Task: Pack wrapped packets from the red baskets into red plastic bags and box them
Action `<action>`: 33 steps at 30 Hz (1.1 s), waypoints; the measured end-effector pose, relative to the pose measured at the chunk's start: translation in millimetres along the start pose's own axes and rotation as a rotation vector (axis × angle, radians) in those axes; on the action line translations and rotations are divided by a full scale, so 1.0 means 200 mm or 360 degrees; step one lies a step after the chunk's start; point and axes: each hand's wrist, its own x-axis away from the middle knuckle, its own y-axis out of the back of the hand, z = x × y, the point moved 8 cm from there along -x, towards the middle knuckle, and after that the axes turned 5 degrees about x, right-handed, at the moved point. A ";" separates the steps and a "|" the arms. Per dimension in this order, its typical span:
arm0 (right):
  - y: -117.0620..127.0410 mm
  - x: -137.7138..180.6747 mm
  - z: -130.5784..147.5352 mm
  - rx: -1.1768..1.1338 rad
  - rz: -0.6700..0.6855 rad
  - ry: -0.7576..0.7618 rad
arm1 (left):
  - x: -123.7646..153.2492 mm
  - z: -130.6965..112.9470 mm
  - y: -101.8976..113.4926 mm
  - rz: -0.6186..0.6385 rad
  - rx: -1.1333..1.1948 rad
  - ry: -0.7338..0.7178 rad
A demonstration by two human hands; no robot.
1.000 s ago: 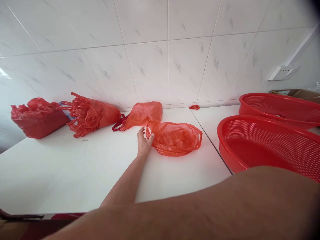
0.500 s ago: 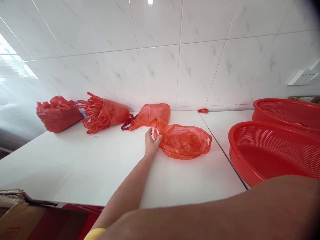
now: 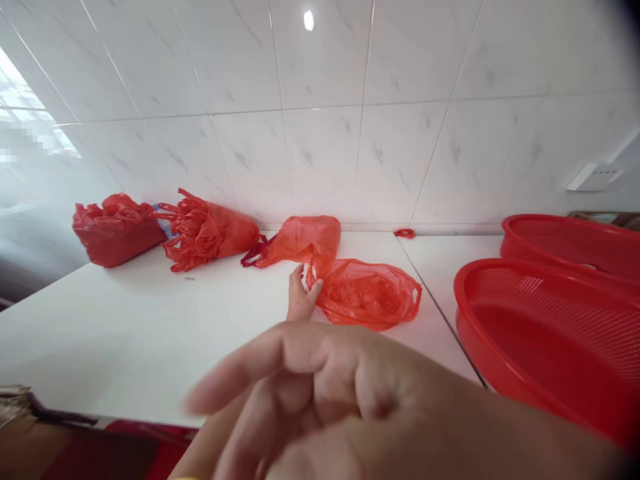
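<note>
My left hand [image 3: 301, 300] reaches across the white counter [image 3: 150, 333] to an open, flattened red plastic bag [image 3: 370, 293]. Its thumb and fingers pinch the bag's near left rim. Right behind lies another red plastic bag [image 3: 303, 240], filled and closed. My right hand [image 3: 320, 400] is raised close to the camera, large and blurred. Its fingers are loosely curled with the back towards me, so whatever may be inside them is hidden.
Two more stuffed red bags [image 3: 213, 230] [image 3: 115, 227] lie at the back left against the tiled wall. Two red mesh baskets [image 3: 550, 333] [image 3: 575, 240] stand at the right. A small red scrap [image 3: 404, 233] lies by the wall. A cardboard box edge [image 3: 20, 400] shows at bottom left.
My right hand has risen in front of the camera where only the forearm showed before. The left hand keeps its place at the bag's rim. The view has tilted slightly.
</note>
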 end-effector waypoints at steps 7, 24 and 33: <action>0.37 0.03 -0.40 -0.0144 -0.0604 -0.0315 | -0.02 -0.01 -0.01 0.0012 0.0035 0.0006; 1.06 -0.23 -0.87 0.1949 -0.0893 -0.0948 | 0.06 -0.10 -0.10 0.0241 0.0212 0.0324; 1.06 -0.22 -1.01 0.1965 -0.0816 -0.1066 | 0.16 -0.57 0.04 -0.0337 -0.0614 -0.1011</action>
